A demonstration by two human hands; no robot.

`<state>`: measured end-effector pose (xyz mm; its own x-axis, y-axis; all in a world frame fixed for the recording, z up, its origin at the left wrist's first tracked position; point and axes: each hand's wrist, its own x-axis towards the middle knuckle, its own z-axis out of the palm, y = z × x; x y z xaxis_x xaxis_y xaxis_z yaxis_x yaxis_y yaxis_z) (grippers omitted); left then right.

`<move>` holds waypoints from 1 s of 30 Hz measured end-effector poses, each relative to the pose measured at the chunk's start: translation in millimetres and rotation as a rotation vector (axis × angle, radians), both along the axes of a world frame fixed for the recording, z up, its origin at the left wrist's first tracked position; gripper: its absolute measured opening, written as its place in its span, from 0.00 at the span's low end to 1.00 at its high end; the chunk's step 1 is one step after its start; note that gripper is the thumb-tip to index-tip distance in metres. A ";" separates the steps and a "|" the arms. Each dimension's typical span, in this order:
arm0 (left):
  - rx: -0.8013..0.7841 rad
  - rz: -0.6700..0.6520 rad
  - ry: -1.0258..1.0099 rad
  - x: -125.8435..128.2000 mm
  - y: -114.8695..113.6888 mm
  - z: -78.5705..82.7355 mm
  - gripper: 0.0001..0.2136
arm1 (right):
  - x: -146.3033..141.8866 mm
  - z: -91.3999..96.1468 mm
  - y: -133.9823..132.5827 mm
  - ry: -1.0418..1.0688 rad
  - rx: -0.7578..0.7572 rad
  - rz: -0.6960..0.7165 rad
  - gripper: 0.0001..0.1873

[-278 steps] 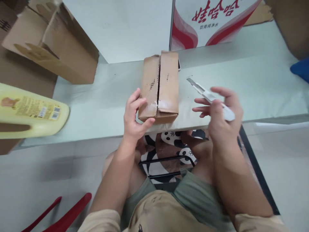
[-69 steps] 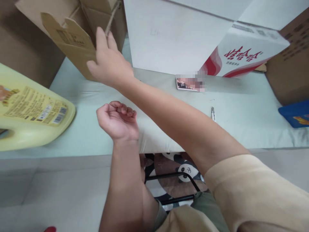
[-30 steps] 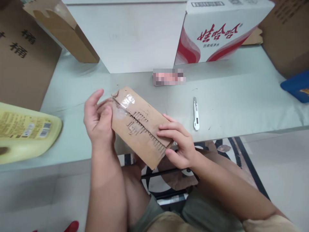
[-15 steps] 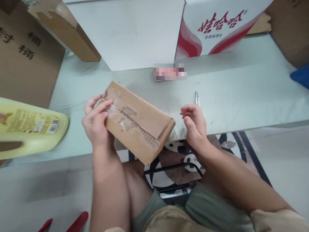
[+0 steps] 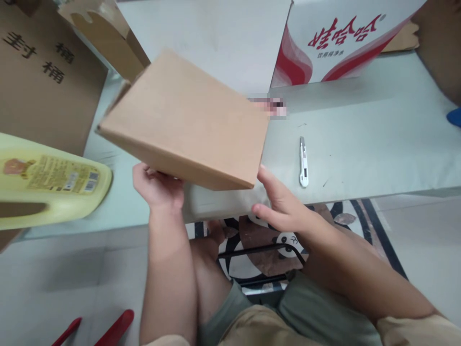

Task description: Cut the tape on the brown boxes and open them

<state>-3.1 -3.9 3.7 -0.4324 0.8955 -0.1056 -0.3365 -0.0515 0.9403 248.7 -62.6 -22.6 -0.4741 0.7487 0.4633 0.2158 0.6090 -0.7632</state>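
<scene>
A brown cardboard box [image 5: 187,120] is lifted above the table, tilted so that its broad plain face looks up at me. My left hand [image 5: 156,185] is under its near left edge, fingers curled beneath it and mostly hidden. My right hand [image 5: 279,204] touches the box's near right corner with fingers stretched out. A white utility knife [image 5: 303,161] lies on the pale table [image 5: 360,144], to the right of my right hand.
A yellow jug [image 5: 46,180] lies at the left edge. Brown cartons [image 5: 46,72] stand at the back left, a white carton with red print [image 5: 342,38] at the back. A blurred flat item [image 5: 272,105] lies behind the box. Something blue [image 5: 454,116] sits far right.
The box has been raised and turned over, its plain face now toward me instead of the taped seam. My right hand has come back to the box's corner.
</scene>
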 end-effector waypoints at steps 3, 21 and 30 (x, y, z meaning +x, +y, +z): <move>-0.112 -0.043 -0.193 6.6 -2.0 3.7 0.13 | 1.3 7.2 -6.2 -0.011 0.045 -0.079 0.45; -0.414 -1.034 0.538 19.5 -10.0 -21.1 0.28 | 30.2 17.6 3.1 0.020 0.316 -0.487 0.23; 0.138 -0.125 0.510 1.8 4.6 -35.9 0.38 | 19.3 12.6 2.3 -0.017 0.335 -0.219 0.35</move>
<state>-1.3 0.7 -32.2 -0.2878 0.9340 0.2118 0.1494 -0.1746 0.9732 268.0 -60.3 -10.0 -0.3299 0.6417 0.6924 0.3789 0.7618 -0.5254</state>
